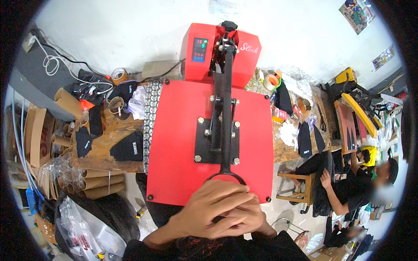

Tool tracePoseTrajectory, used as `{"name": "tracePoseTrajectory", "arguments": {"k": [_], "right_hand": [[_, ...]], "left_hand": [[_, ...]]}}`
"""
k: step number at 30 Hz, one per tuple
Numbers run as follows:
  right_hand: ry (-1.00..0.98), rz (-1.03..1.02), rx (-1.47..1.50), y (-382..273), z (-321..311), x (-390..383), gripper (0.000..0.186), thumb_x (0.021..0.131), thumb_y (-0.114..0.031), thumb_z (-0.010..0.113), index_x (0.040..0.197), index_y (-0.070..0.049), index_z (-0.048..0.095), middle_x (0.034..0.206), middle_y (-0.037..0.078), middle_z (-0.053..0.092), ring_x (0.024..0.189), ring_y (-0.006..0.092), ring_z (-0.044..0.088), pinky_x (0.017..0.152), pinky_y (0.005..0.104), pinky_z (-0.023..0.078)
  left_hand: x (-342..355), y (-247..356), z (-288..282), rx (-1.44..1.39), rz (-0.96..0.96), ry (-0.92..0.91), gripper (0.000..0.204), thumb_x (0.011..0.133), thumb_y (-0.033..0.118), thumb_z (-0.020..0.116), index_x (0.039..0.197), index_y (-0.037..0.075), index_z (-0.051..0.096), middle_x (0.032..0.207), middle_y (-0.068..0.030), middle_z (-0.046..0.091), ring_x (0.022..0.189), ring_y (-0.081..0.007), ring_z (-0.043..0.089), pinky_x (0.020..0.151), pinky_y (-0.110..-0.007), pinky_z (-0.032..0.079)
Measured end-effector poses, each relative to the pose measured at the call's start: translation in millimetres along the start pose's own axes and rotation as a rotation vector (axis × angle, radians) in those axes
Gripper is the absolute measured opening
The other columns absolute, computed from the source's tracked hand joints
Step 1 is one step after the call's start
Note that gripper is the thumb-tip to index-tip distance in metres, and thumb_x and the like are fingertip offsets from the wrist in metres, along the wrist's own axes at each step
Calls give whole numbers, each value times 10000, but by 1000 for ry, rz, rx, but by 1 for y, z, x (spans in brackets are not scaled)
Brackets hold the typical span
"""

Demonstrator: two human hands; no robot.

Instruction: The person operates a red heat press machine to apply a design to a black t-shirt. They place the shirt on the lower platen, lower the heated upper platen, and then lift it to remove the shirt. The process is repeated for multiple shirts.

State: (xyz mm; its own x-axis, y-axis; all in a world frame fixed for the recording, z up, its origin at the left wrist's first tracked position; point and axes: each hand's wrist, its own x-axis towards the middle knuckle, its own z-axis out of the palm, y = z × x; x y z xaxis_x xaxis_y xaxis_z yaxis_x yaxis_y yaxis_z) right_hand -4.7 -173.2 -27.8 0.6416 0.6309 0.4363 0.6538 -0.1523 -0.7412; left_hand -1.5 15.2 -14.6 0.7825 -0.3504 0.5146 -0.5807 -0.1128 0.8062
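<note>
In front of me stands a red heat press, its wide flat plate lowered. A black lever runs down its middle to a looped handle at the near edge. My left hand and my right hand are clasped together over this handle, fingers closed and overlapping. They cover most of the loop, so the exact grip of each is partly hidden. Behind the plate, the red control housing carries a lit display. Patterned cloth shows along the plate's left edge.
Black fabric pieces and cardboard tubes lie left on the wooden table. Tape rolls and more dark pieces are right. A co-worker sits beyond a wooden stool. Plastic bags stand lower left.
</note>
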Motion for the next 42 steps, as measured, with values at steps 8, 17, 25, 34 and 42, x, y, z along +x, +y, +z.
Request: {"name": "tracePoseTrajectory", "arguments": {"k": [8,17,25,34,42], "right_hand": [[581,-330,-57,27,39,-8,681,931,-680,499,737,-54,683,710,85,701,612,209,651,682,368,552],[739,-307,-3,31,51,-6,738,1058,-581,284,628,-80,612,628,66,676,527,174,591,618,342,512],[945,-292,95,28,63,-3,624,1068,-452,400,586,-99,580,599,76,679,473,169,584,553,335,538],[568,-575,48,-24,-29,51,270,884,-315,724,769,-90,626,849,124,703,667,230,657,647,391,554],[621,-262,-975,-99,-132,110,303,960,-302,535,1044,-29,634,970,148,671,884,293,668,876,409,517]], "left_hand": [[-44,-40,19,112,224,240,472,990,413,471,967,41,760,745,-38,581,652,-224,550,875,-449,509],[-37,-51,41,-19,329,532,555,991,360,381,709,47,742,499,24,396,461,-166,362,623,-400,431],[-37,-39,34,-28,246,473,677,1089,362,262,707,24,706,516,-23,448,462,-202,407,635,-413,462],[19,40,0,55,138,513,609,1057,460,327,893,27,723,740,-79,599,654,-239,560,735,-451,480],[-85,92,-24,-149,575,1217,435,1069,347,450,1459,155,469,812,-43,621,498,-216,415,687,-410,433]]}}
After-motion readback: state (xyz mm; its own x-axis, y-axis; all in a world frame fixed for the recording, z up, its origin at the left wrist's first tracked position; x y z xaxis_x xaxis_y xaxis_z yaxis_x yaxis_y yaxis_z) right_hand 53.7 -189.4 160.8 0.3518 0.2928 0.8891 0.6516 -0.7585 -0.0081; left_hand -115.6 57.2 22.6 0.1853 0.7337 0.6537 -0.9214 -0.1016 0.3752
